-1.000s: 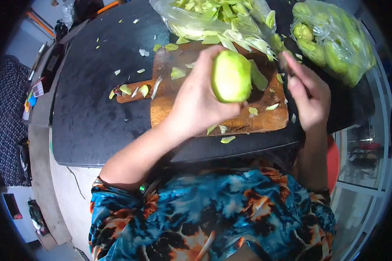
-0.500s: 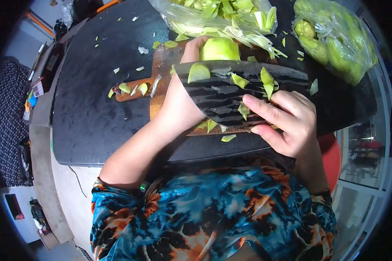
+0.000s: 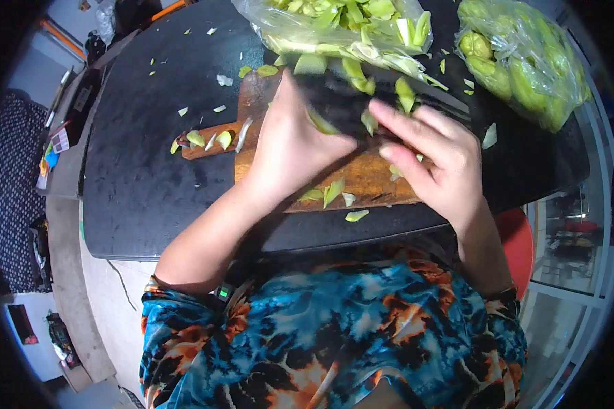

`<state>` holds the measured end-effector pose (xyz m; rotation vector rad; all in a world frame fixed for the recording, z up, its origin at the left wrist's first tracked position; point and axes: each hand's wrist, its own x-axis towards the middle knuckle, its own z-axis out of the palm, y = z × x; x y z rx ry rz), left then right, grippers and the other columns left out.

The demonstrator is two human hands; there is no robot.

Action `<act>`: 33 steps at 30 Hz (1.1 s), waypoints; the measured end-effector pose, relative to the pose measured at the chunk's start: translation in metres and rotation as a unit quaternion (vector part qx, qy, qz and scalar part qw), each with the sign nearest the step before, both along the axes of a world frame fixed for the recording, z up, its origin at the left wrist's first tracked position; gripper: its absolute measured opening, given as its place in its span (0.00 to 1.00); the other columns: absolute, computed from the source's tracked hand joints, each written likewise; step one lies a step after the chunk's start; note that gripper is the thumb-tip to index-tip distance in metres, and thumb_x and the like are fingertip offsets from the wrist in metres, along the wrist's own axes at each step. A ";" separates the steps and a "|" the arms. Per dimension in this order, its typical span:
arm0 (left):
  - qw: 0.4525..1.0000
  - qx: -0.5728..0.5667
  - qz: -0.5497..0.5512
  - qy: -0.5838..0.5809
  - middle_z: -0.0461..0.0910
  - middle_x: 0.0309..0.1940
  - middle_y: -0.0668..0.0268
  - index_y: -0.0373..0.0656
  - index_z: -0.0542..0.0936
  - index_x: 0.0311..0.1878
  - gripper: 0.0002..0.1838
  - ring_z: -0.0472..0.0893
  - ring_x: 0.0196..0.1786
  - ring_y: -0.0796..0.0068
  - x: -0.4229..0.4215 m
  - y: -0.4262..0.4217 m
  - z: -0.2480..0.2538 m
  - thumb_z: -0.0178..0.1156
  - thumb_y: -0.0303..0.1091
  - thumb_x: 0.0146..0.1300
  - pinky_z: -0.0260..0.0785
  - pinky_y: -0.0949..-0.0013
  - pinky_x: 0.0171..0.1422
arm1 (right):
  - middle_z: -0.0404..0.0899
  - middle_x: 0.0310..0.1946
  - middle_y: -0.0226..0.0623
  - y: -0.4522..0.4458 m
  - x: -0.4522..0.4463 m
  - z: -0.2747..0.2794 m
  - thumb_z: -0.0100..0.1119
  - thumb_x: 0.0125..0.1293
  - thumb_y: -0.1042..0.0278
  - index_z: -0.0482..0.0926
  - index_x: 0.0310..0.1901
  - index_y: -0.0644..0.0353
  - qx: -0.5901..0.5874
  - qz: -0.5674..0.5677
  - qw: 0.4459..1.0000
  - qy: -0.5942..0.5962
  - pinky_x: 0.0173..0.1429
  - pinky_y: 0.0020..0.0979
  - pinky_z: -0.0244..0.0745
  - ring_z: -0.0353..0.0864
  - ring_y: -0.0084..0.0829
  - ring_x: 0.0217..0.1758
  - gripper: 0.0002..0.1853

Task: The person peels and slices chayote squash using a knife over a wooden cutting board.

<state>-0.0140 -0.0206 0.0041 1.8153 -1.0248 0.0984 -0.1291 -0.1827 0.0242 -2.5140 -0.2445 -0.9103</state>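
My left hand (image 3: 286,140) is closed around a pale green peeled chayote (image 3: 323,123), of which only a sliver shows at the edge of a blade; the left fingertips are hidden. That wide dark cleaver (image 3: 338,95) is blurred and has green peel pieces stuck to its face. On its right side, my right hand (image 3: 440,160) grips it, with fingers laid along the blade; the handle is not visible. Below both hands lies a wooden cutting board (image 3: 368,177) with scattered peel (image 3: 333,193).
A clear plastic bag of green peelings (image 3: 341,48) sits at the table's far side. Another bag holding whole chayotes (image 3: 518,68) stands at the far right. Peel scraps dot the black table (image 3: 143,177) and the board's handle (image 3: 211,138). A red stool (image 3: 515,242) is at the right.
The cleaver has moved up and away from me, with its face tilted, uncovering more of the board. My left hand has turned, and the chayote is now mostly hidden. The right hand has shifted slightly left.
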 end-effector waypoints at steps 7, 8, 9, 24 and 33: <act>0.998 0.037 -0.052 0.012 0.73 0.49 0.53 0.35 0.61 0.60 0.48 0.75 0.53 0.63 -0.009 -0.006 -0.005 0.77 0.34 0.35 0.68 0.64 0.58 | 0.82 0.45 0.39 -0.049 0.019 0.000 0.56 0.65 0.68 0.77 0.52 0.61 0.238 -0.036 0.968 0.074 0.49 0.23 0.71 0.80 0.21 0.43 0.15; 0.997 0.031 -0.062 0.038 0.73 0.49 0.53 0.35 0.61 0.60 0.49 0.75 0.53 0.63 -0.005 -0.005 -0.005 0.78 0.35 0.34 0.67 0.65 0.58 | 0.81 0.46 0.39 -0.045 0.018 -0.001 0.56 0.65 0.68 0.77 0.53 0.61 0.234 -0.017 0.970 0.068 0.49 0.23 0.71 0.80 0.21 0.43 0.15; 0.996 0.018 -0.067 0.063 0.73 0.50 0.54 0.34 0.61 0.60 0.49 0.75 0.53 0.64 -0.003 -0.005 -0.005 0.79 0.36 0.34 0.67 0.65 0.58 | 0.81 0.44 0.38 -0.042 0.015 0.000 0.56 0.65 0.68 0.77 0.53 0.61 0.230 -0.003 0.970 0.073 0.47 0.22 0.70 0.79 0.20 0.40 0.16; 0.921 -0.080 -0.217 0.312 0.78 0.45 0.65 0.37 0.70 0.52 0.32 0.77 0.48 0.79 0.006 -0.003 -0.001 0.74 0.34 0.45 0.67 0.72 0.57 | 0.69 0.17 0.28 -0.043 -0.031 0.035 0.65 0.45 0.57 0.80 0.47 0.60 -0.078 0.173 0.979 0.075 0.22 0.29 0.62 0.70 0.29 0.17 0.26; 0.922 -0.066 -0.239 0.297 0.78 0.47 0.68 0.37 0.72 0.54 0.28 0.76 0.48 0.82 0.004 0.000 -0.002 0.70 0.32 0.50 0.67 0.74 0.56 | 0.69 0.16 0.26 -0.045 -0.039 0.043 0.66 0.46 0.54 0.81 0.47 0.55 -0.138 0.164 0.970 0.117 0.22 0.29 0.62 0.71 0.28 0.18 0.25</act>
